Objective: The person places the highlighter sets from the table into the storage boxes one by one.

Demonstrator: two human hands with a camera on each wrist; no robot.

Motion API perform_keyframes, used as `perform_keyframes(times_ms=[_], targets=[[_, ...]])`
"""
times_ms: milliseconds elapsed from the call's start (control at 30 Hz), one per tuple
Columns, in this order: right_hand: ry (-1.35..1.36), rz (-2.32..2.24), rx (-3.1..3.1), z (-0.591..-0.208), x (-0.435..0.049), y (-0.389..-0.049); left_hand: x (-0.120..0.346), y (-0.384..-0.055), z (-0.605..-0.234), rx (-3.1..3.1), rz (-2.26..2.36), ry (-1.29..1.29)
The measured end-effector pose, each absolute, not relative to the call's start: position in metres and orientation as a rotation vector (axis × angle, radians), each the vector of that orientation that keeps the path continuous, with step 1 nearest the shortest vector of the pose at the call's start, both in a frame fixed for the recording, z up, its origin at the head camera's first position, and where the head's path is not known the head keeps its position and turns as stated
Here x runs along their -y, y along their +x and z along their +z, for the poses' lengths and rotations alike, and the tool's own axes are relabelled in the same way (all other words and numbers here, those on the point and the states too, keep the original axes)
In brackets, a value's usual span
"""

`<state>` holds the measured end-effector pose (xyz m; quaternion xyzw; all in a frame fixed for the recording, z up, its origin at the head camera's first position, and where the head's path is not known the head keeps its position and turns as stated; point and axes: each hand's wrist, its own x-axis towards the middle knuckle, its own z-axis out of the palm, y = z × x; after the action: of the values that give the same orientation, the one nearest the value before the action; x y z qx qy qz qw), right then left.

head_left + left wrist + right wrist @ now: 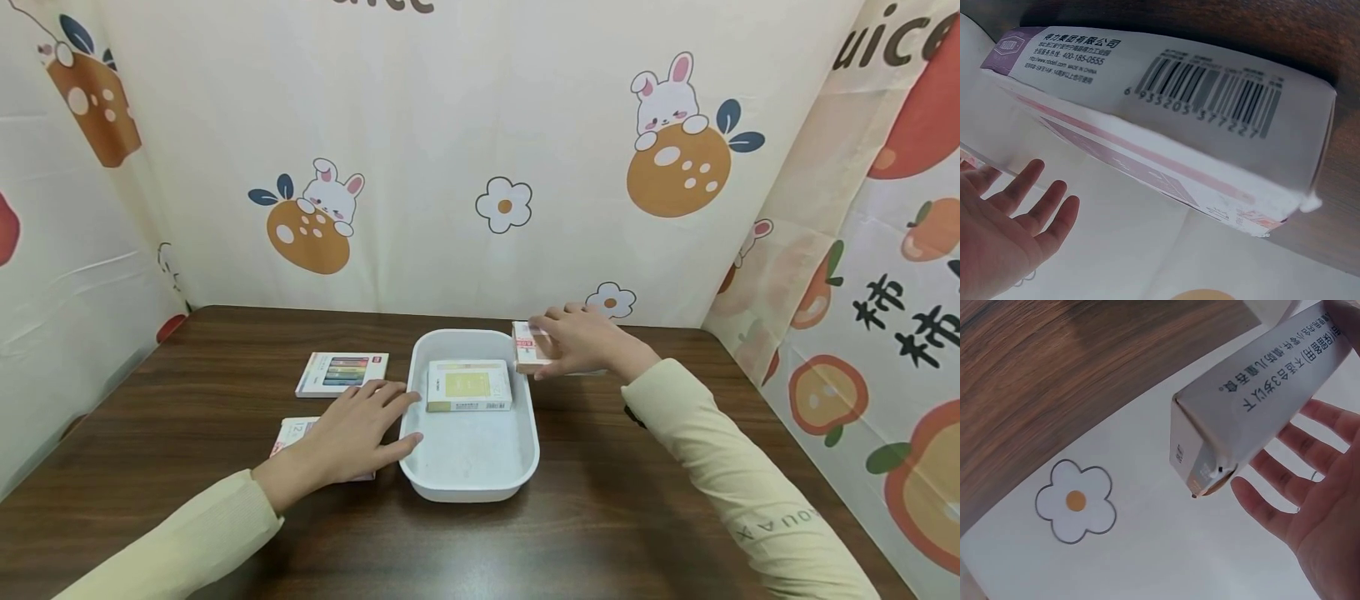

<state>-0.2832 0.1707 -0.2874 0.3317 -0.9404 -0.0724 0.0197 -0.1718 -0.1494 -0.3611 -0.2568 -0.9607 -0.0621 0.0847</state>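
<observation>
My right hand point(581, 340) grips a white box with red print point(529, 350) at the right rim of a white plastic basin point(468, 467). The right wrist view shows that box point(1260, 387) tilted, its side printed with Chinese text, fingers of the hand point(1322, 487) behind it. A white box with a yellow-green panel point(468, 385) lies inside the basin. With fingers spread, my left hand point(352, 433) rests at the basin's left rim. Below its wrist is a white and purple box point(1166, 94) with a barcode, partly hidden in the head view.
A flat white box picturing coloured sticks point(343, 375) lies left of the basin on the dark wooden table point(187, 400). Printed curtains point(450, 108) stand behind the table and at both sides.
</observation>
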Motion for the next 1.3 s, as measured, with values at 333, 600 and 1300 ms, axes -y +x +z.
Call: perform_keyframes(times_ms=[333, 600, 1300], targets=[[1.093, -0.296, 2.905, -0.291, -0.148, -0.281, 0.149, -0.173, -0.361, 2.884, -0.187, -0.763], [1.143, -0.343, 2.888, -0.292, -0.129, -0.277, 0.149, -0.172, -0.361, 2.890, -0.192, -0.758], [1.222, -0.430, 2.838, -0.295, -0.079, -0.275, 0.149, -0.173, -0.361, 2.884, -0.178, -0.763]])
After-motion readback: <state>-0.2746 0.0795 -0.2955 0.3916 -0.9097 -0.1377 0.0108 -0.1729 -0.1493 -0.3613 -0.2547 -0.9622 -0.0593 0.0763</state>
